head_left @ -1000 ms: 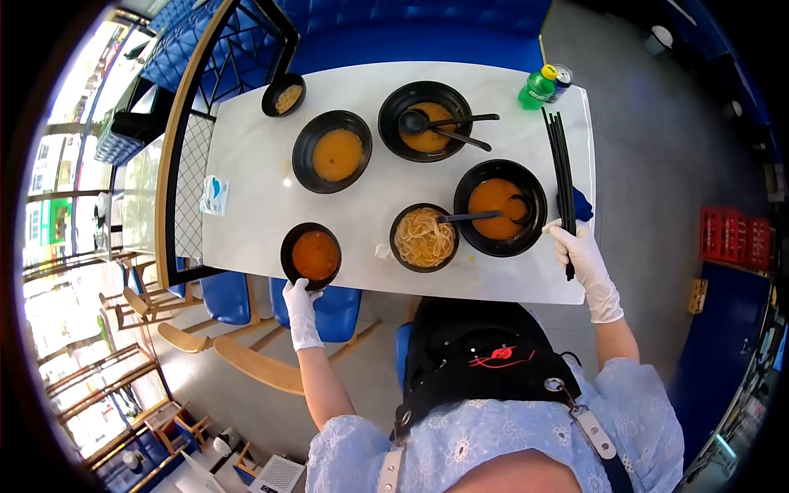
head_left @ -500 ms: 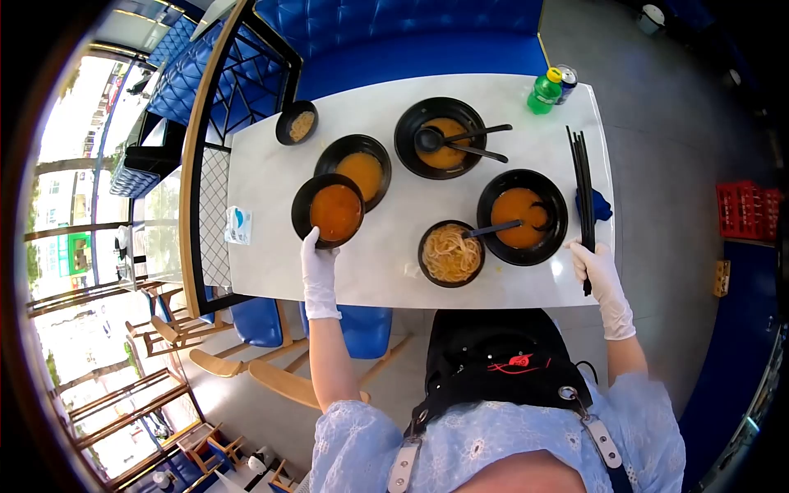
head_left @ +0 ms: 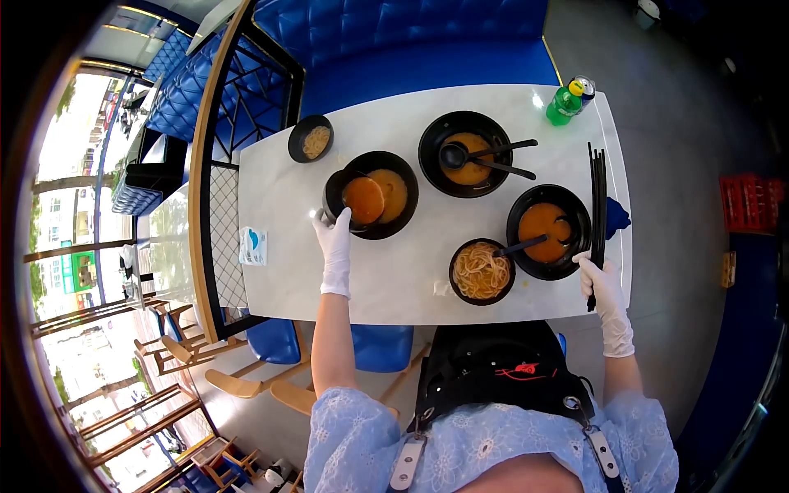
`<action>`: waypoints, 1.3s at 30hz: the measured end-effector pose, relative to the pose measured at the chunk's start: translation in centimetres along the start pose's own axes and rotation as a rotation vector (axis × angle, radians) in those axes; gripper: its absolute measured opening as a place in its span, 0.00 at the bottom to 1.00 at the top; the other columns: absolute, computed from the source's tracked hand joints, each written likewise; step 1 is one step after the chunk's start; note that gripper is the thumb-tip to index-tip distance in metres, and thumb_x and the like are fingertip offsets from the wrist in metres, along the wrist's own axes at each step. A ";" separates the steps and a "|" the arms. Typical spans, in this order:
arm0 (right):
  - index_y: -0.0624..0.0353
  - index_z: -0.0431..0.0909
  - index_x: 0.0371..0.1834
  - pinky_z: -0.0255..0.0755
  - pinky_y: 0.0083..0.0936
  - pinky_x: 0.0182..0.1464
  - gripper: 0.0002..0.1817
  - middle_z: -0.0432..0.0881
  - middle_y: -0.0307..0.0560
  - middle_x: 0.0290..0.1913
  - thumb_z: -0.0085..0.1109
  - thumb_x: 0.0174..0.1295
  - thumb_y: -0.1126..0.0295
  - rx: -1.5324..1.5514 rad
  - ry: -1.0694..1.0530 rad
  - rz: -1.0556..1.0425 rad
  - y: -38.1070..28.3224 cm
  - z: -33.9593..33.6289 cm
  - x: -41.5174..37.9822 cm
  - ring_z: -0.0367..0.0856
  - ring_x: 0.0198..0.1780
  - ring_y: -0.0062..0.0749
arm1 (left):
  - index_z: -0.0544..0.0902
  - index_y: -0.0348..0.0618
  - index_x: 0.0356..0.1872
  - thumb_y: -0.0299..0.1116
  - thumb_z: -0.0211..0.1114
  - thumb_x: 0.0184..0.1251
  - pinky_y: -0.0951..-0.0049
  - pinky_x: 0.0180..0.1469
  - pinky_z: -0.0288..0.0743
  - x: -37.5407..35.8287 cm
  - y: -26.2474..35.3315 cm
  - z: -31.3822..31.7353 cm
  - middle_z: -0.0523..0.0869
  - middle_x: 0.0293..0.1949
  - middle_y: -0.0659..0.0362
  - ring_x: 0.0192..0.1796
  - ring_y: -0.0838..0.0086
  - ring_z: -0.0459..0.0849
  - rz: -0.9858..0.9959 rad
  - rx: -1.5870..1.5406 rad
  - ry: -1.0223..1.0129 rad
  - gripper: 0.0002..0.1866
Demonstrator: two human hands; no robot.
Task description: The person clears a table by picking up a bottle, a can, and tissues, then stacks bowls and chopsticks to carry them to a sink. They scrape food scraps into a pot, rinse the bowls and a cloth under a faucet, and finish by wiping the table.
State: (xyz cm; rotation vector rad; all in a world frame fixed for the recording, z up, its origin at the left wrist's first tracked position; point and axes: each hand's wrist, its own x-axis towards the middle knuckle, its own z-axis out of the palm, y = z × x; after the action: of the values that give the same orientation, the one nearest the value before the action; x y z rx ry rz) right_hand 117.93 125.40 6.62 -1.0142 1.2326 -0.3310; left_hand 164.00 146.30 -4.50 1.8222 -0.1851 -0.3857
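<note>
Both my hands wear white gloves. My left hand [head_left: 333,232] grips the near rim of a black bowl of orange soup [head_left: 362,202], tipped rightward over a larger black bowl [head_left: 403,228] that also holds orange broth. In my right hand [head_left: 602,283], closed at the table's right front edge, several long black chopsticks [head_left: 598,197] stand pointing away from me. Just left of that hand is a black bowl of orange soup [head_left: 546,218] with a dark spoon [head_left: 522,245] reaching out of it across a smaller bowl of noodles [head_left: 482,273].
A black bowl [head_left: 465,187] with broth and two ladles lies at the back middle. A small noodle bowl [head_left: 312,140] sits back left, a tissue pack [head_left: 253,246] at the left edge. A green bottle [head_left: 564,105] and a can [head_left: 588,89] stand back right. A blue cloth [head_left: 616,216] lies behind the chopsticks.
My left hand has moved the soup bowl rightward, further over the larger bowl, and tipped it. My right hand still holds the chopsticks. The whole view has shifted slightly.
</note>
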 end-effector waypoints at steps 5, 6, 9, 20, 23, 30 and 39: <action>0.60 0.77 0.37 0.56 0.15 0.17 0.08 0.64 0.30 0.16 0.54 0.65 0.67 0.026 0.008 0.005 -0.2 0.4 0.2 0.59 0.14 0.14 | 0.55 0.35 0.67 0.37 0.72 0.52 0.73 0.51 0.72 -3.4 5.6 1.4 0.78 0.46 0.54 0.46 0.71 0.80 0.098 0.298 -0.016 0.45; 0.60 0.77 0.37 0.56 0.15 0.17 0.08 0.64 0.30 0.16 0.54 0.65 0.68 0.030 0.006 -0.003 -0.3 0.5 0.3 0.59 0.14 0.14 | 0.55 0.37 0.68 0.38 0.73 0.51 0.72 0.51 0.72 -3.8 6.3 1.5 0.78 0.46 0.54 0.45 0.72 0.80 0.161 0.414 -0.041 0.46; 0.61 0.78 0.37 0.56 0.15 0.17 0.08 0.64 0.30 0.16 0.54 0.65 0.68 0.036 -0.007 -0.016 -0.4 0.7 0.5 0.59 0.14 0.13 | 0.56 0.40 0.68 0.37 0.74 0.46 0.68 0.47 0.75 -4.7 7.7 1.7 0.77 0.49 0.52 0.45 0.65 0.81 0.367 0.648 -0.064 0.48; 0.61 0.78 0.37 0.55 0.15 0.18 0.08 0.65 0.30 0.17 0.55 0.64 0.67 0.006 -0.059 -0.016 -0.3 0.1 1.2 0.59 0.14 0.13 | 0.62 0.38 0.62 0.34 0.75 0.46 0.72 0.43 0.77 -7.3 6.2 1.6 0.78 0.48 0.50 0.44 0.65 0.81 0.293 0.570 -0.006 0.41; 0.61 0.78 0.37 0.55 0.15 0.17 0.08 0.65 0.30 0.16 0.55 0.64 0.67 -0.008 -0.061 -0.010 -0.3 0.1 1.1 0.59 0.14 0.13 | 0.69 0.37 0.58 0.34 0.62 0.63 0.73 0.48 0.73 -8.1 2.9 -0.3 0.79 0.49 0.56 0.47 0.71 0.79 -0.102 -0.192 -0.001 0.24; 0.61 0.78 0.37 0.54 0.15 0.17 0.08 0.64 0.30 0.16 0.53 0.65 0.68 -0.026 -0.066 0.016 0.0 1.2 1.2 0.59 0.14 0.13 | 0.74 0.36 0.55 0.32 0.57 0.62 0.67 0.44 0.77 -17.7 -2.2 -3.6 0.80 0.52 0.53 0.50 0.66 0.81 -0.582 -0.588 -0.240 0.21; 0.61 0.77 0.38 0.55 0.14 0.16 0.07 0.65 0.30 0.16 0.53 0.65 0.70 -0.048 -0.107 0.011 -1.1 5.8 2.6 0.59 0.13 0.13 | 0.77 0.28 0.50 0.36 0.61 0.64 0.70 0.44 0.79 -15.0 -3.6 -4.3 0.83 0.42 0.50 0.42 0.67 0.83 -0.519 0.009 -0.369 0.21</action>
State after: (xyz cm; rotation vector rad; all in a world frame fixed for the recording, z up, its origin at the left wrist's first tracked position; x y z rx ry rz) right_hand 124.38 125.61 5.77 -1.0526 1.1541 -0.2367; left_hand 151.25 156.00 -4.45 1.7808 0.0382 -1.0886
